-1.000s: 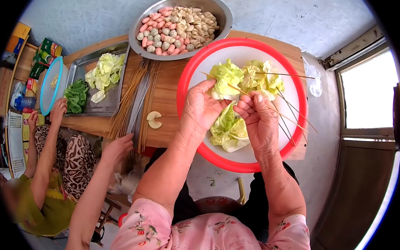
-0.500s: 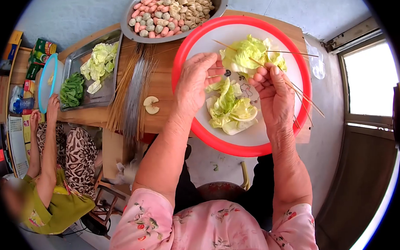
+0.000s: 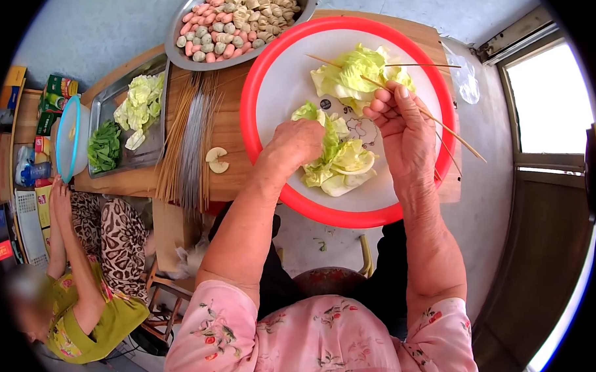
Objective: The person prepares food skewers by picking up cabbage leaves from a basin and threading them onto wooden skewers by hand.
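A white basin with a red rim (image 3: 250,96) holds pale green lettuce. My left hand (image 3: 296,141) reaches down into it, back of the hand up, fingers curled onto a lettuce leaf (image 3: 329,134) on the near-left side. The fingertips are partly hidden. My right hand (image 3: 404,133), palm up, pinches thin bamboo skewers (image 3: 464,144) between thumb and fingers. One skewer points toward the far lettuce bunch (image 3: 350,76), where other skewers run through or across the leaves. More loose lettuce (image 3: 350,168) lies at the near side of the basin.
Left of the basin lie a bundle of skewers (image 3: 198,137) and a cut pale ring (image 3: 216,160). A metal tray (image 3: 146,152) carries lettuce and dark greens. Behind stands a metal bowl (image 3: 175,56) of sausages and balls. Another person (image 3: 98,304) sits left, near a blue-rimmed basin (image 3: 60,138).
My left hand has moved down from beside the far lettuce and closed onto the near leaves. My right hand stays in nearly the same place with the skewers. The view has shifted slightly.
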Demonstrator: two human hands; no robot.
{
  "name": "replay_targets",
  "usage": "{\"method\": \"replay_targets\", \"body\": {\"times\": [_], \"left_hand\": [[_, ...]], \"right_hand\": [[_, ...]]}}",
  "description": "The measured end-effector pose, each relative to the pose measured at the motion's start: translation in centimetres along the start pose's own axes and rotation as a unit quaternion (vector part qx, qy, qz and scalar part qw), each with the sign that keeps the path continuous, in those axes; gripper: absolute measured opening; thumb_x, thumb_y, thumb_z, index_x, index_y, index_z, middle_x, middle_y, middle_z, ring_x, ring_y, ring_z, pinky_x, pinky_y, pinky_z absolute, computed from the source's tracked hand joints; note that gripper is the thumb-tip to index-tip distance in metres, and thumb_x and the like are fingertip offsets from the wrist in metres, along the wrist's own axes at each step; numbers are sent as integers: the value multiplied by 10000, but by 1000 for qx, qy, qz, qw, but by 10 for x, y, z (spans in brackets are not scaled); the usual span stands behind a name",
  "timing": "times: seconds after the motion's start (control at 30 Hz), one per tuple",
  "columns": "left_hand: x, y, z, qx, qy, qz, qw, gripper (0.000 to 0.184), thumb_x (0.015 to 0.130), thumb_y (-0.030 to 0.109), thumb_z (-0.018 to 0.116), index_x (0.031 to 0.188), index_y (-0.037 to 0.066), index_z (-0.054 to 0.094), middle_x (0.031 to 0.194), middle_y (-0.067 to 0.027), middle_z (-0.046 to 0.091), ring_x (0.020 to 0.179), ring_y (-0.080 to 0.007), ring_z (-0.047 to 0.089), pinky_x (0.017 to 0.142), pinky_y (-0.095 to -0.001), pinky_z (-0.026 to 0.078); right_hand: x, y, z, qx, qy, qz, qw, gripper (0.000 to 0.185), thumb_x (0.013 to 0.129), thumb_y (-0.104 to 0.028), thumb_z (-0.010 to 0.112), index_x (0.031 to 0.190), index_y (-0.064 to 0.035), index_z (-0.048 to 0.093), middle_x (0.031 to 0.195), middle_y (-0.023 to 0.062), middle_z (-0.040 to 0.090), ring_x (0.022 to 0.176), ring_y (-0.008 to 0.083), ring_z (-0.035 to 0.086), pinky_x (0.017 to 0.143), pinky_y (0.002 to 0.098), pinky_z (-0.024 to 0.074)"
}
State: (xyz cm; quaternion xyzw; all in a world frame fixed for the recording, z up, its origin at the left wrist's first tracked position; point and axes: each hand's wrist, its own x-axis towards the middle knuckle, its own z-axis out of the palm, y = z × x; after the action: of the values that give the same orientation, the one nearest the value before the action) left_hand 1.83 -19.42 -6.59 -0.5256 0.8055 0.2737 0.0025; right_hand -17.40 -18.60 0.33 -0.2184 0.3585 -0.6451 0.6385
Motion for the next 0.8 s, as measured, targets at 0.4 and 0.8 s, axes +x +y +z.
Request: {"method": "replay_targets", "body": {"times": [0.4,0.8], "left_hand": [[11,19,-40,-203,219,-185,936,236,717,96,650,945,38,658,792,-113,660,749,-211,629,709,-313,480],[-1,23,-58,-752,262,-105,596,267,820,62,516,1071,-25,540,981,-116,612,825,-170,621,719,-304,518]], "right_hand": [[0,-2,0,1,14,0,1000,213,916,-148,525,1002,37,584,828,104,627,717,170,606,705,317,534],[-2,-3,1,-25,5,-9,1000,184,913,-126,523,986,23,601,805,104,633,690,165,612,670,311,533]]}}
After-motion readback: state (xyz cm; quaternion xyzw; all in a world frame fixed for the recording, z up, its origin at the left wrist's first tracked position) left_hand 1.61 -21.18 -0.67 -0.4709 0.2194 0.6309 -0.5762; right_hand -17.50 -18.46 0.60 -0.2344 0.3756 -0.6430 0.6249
